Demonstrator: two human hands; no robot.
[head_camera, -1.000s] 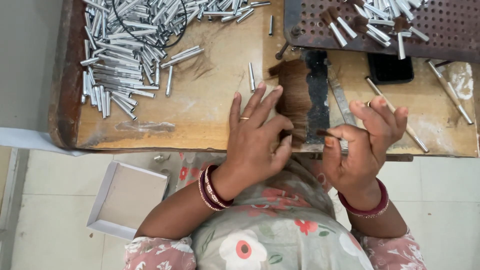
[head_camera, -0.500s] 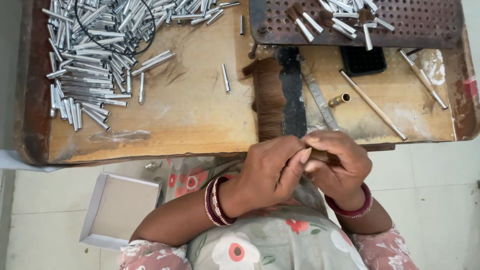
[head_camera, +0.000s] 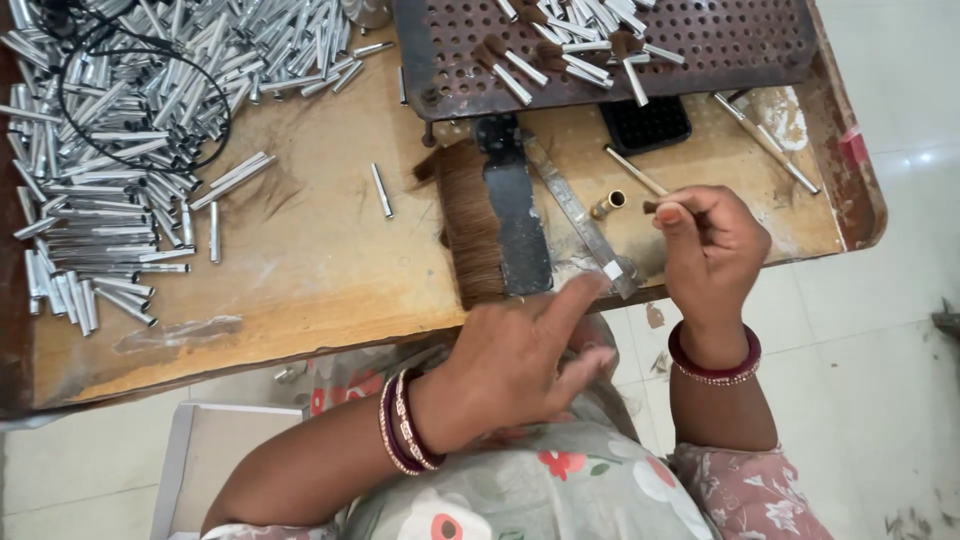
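1. I am seeing the right hand (head_camera: 712, 250) hovering over the table (head_camera: 300, 290) at about 3 o'clock, its fingers (head_camera: 672, 213) pinching a small dark tuft of bristle (head_camera: 651, 207)
2. The tuft is sitting just at 3 o'clock of a short brass tube (head_camera: 607, 204) lying on the table, close by but apart
3. The left hand (head_camera: 525, 365) is resting at the table's near edge around 6 o'clock, fingers loosely spread and grasping nothing; the forefinger is pointing at the flat metal blade (head_camera: 580, 215), and I cannot tell if it is touching
4. A bundle of brown bristle (head_camera: 470, 235) is lying under a dark clamp bar (head_camera: 515, 215) at centre
5. Silver tubes (head_camera: 110, 150) are heaped at 10 o'clock, and a perforated tray (head_camera: 720, 40) is sitting at 12 o'clock
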